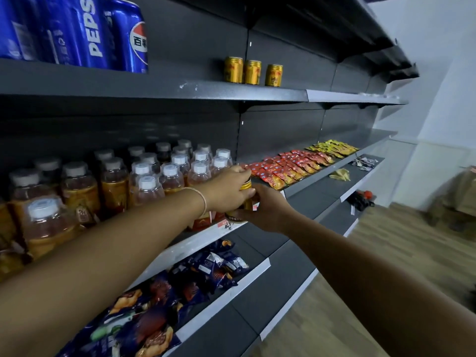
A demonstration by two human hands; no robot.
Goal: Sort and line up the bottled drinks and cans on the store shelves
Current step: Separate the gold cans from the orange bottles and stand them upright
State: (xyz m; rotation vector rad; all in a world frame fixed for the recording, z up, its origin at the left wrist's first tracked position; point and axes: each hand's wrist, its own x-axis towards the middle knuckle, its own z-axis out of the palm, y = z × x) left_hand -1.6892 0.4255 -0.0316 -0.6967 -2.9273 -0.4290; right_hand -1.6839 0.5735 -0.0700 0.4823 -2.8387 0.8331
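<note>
A small gold can [244, 200] is held between both hands at the front edge of the middle shelf [322, 173]. My left hand [228, 188] curls over its top and side. My right hand [266, 208] wraps it from the right and below. Three matching gold cans [252, 71] stand in a row on the upper shelf [231, 91]. Tall blue Pepsi cans [85, 32] stand at the upper shelf's left end. Several clear bottles of amber drink with white caps [144, 181] fill the middle shelf to the left of my hands.
Red snack packets [288, 167] and yellow ones [332, 148] lie in rows on the middle shelf to the right. Dark blue snack bags [180, 284] lie on the shelf below. Further right that lower shelf holds a few loose wrappers. Wooden floor lies to the right.
</note>
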